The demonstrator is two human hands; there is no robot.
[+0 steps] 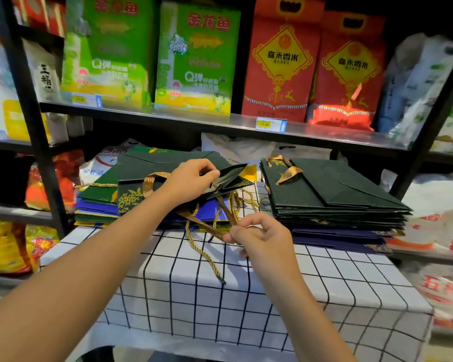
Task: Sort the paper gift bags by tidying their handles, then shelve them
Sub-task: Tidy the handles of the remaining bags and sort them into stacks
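Note:
A flat dark green paper gift bag (pixel 147 165) with gold leaf print lies on top of the left pile of green and blue bags (pixel 97 205). My left hand (pixel 191 178) pinches its open top edge and lifts it slightly. My right hand (pixel 259 236) pinches the bag's gold ribbon handle (pixel 207 227) in front of the pile. Loose gold cord handles (pixel 202 254) trail over the checked cloth. A second, neater stack of dark green bags (pixel 335 194) sits to the right, with a gold ribbon on top.
Both piles rest on a table under a white cloth with a black grid (pixel 246 296). Behind stands a black metal shelf (pixel 220 121) with green and red rice boxes and a price tag. Rice sacks fill the lower shelves left and right.

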